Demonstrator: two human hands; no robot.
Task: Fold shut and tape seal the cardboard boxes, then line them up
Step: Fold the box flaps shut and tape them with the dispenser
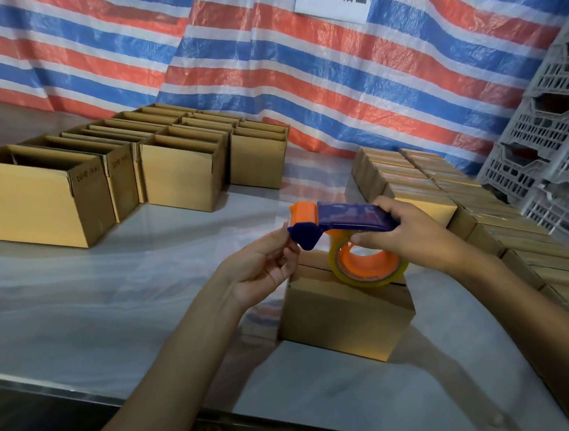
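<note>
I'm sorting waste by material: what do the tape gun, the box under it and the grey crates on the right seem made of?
The tape gun: likely hard plastic, smooth blue and orange moulded shell, slight sheen. The box: brown cardboard, matte, folded flaps and creased edges. The crates: probably moulded plastic, dull grey, judging by lattice walls.

- A packing area in a warehouse or workshop.
- Rows of open cartons [164, 156] and sealed cartons [455, 209] cover a table [96, 302].
- Striped tarpaulin [255, 58] backdrop, stacked plastic crates [560, 119].
</note>
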